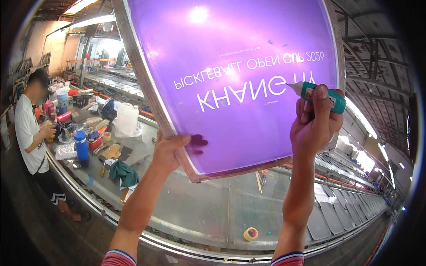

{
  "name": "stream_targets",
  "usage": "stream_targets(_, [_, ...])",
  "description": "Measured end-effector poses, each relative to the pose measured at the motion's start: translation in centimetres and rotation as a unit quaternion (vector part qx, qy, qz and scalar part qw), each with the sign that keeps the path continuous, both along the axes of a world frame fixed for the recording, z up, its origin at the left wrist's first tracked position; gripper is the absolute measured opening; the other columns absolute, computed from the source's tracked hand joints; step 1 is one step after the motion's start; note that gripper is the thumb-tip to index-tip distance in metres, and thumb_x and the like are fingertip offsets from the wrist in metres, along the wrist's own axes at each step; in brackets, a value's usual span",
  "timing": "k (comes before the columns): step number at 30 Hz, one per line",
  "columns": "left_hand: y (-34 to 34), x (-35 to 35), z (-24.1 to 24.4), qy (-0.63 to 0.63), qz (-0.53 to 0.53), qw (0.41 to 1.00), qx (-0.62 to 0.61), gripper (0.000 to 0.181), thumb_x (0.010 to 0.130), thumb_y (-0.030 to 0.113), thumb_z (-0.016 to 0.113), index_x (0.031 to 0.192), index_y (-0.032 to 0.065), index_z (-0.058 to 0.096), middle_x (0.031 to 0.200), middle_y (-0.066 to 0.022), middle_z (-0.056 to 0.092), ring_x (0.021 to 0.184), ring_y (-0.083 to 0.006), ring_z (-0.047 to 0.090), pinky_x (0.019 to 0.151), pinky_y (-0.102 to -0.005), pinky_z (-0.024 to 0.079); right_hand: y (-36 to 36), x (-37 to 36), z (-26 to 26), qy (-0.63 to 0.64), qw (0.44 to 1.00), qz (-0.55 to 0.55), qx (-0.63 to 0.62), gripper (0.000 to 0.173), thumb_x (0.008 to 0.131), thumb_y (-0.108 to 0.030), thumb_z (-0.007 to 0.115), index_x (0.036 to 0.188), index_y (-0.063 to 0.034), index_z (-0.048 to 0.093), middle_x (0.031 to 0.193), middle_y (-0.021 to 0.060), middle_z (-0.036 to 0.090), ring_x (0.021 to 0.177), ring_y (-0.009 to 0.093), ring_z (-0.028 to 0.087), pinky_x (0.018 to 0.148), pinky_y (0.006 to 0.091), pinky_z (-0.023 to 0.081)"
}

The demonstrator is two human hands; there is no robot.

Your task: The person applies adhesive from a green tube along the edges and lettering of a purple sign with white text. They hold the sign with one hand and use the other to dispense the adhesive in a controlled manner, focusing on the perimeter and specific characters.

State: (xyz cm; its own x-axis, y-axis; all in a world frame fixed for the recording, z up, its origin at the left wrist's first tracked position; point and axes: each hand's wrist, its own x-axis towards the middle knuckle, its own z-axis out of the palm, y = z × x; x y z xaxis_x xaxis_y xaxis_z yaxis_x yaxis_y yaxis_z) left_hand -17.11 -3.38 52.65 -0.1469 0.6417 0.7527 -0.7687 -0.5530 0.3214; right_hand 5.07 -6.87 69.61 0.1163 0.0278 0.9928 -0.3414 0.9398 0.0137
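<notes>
Raised in front of me is a screen-printing frame [239,133] with a purple coated mesh and a wooden rim, tilted, bearing mirrored lettering. My left hand [170,149] grips its lower left rim, the thumb on the near face and fingers showing dark through the mesh. Between the thumb and fingers of my right hand [316,123] is a small green squeeze bottle [322,96] with a white neck and a thin metal tip. The tip points left, close to the large lettering; whether it touches the mesh I cannot tell.
Below the frame stretches a long table [199,206] with a tape roll [251,234] near its front edge. At left are a white jug [126,116], a blue water jug [81,144], a green cloth [123,174] and clutter. A person [33,133] stands at the table's left end.
</notes>
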Motion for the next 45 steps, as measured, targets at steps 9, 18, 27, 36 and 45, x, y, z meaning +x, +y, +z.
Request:
stream_targets(9, [0.1,-0.2,0.4,-0.003,0.005,1.0,0.012,0.052,0.073,-0.003,0.061,0.123,-0.0037,0.046,0.105,-0.0174,0.062,0.093,-0.0292,0.066,0.081,-0.0408,0.057,-0.7,-0.1,1.6,0.013,0.998,-0.061,0.008,0.018,0.088,-0.005,0.064,0.076,-0.0076,0.051,0.063,-0.0012,0.051,0.047,0.002,0.037,0.043,0.0189,0.027])
stream_targets(18, [-0.4,-0.2,0.4,0.003,-0.002,1.0,0.024,0.053,0.074,-0.001,0.063,0.124,-0.0045,0.044,0.105,-0.0189,0.061,0.091,-0.0309,0.067,0.077,-0.0412,0.06,-1.2,-1.4,2.3,-0.059,0.97,-0.207,0.109,0.016,0.086,-0.005,0.068,0.076,0.0,0.057,0.064,-0.0004,0.059,0.058,0.002,0.048,0.051,0.018,0.038])
stream_targets(27, [-0.6,-0.7,-0.1,0.013,-0.034,0.999,0.012,0.054,0.073,-0.003,0.06,0.124,-0.0061,0.042,0.103,-0.0213,0.062,0.085,-0.0332,0.068,0.069,-0.0427,0.062,-0.9,-1.4,2.4,-0.09,0.948,-0.249,0.176,0.015,0.087,-0.001,0.065,0.075,-0.0013,0.055,0.064,0.0007,0.056,0.054,0.001,0.043,0.047,0.0176,0.032])
stream_targets(36, [-1.0,-0.7,0.0,0.013,-0.043,0.999,0.021,0.053,0.074,-0.003,0.061,0.124,-0.0057,0.043,0.101,-0.0218,0.062,0.083,-0.0316,0.069,0.067,-0.0438,0.063,-1.3,-1.0,2.6,-0.088,0.943,-0.267,0.176,0.015,0.085,-0.006,0.07,0.077,0.0011,0.06,0.064,0.0021,0.062,0.055,0.002,0.05,0.049,0.0181,0.038])
stream_targets(45, [-1.1,-0.9,-0.2,0.019,-0.047,0.999,0.003,0.054,0.073,-0.003,0.061,0.123,-0.0082,0.042,0.098,-0.0232,0.063,0.08,-0.0344,0.069,0.064,-0.0443,0.063,-1.1,-0.9,2.4,-0.099,0.945,-0.26,0.174,0.015,0.086,-0.008,0.071,0.078,0.0008,0.061,0.064,0.0012,0.061,0.056,0.002,0.05,0.049,0.0176,0.038])
